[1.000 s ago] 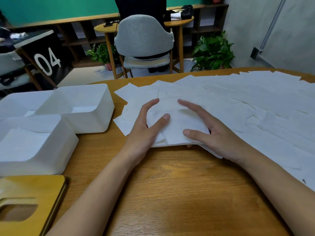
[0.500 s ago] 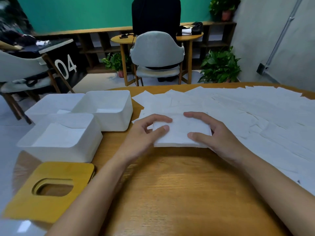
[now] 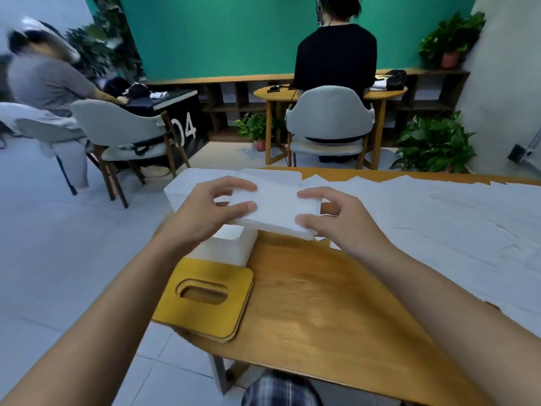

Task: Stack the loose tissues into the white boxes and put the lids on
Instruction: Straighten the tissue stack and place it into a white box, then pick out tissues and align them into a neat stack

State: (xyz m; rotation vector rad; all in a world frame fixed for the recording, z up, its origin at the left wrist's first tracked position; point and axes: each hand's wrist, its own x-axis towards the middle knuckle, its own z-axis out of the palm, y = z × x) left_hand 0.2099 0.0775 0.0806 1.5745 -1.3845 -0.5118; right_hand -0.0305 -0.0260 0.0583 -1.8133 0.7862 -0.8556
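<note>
White tissue stack [image 3: 275,210] held off table [image 3: 307,303] by both hands: left hand [image 3: 205,213] curled round its left end, right hand [image 3: 336,221] round right end. Stack hangs over white boxes [image 3: 231,253] at table's left edge. Wooden lid [image 3: 210,306] with oval slot lies flat just before nearest box. Table's right side covered by loose tissues [image 3: 439,218].

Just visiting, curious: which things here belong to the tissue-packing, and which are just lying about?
Job: stack of white paper tissues, gripped by left hand and right hand; white rectangular boxes; yellow wooden lid with oval slot; loose white tissue sheets.
Lying about: grey padded chairs; green potted plants; black cabinet marked 04.
</note>
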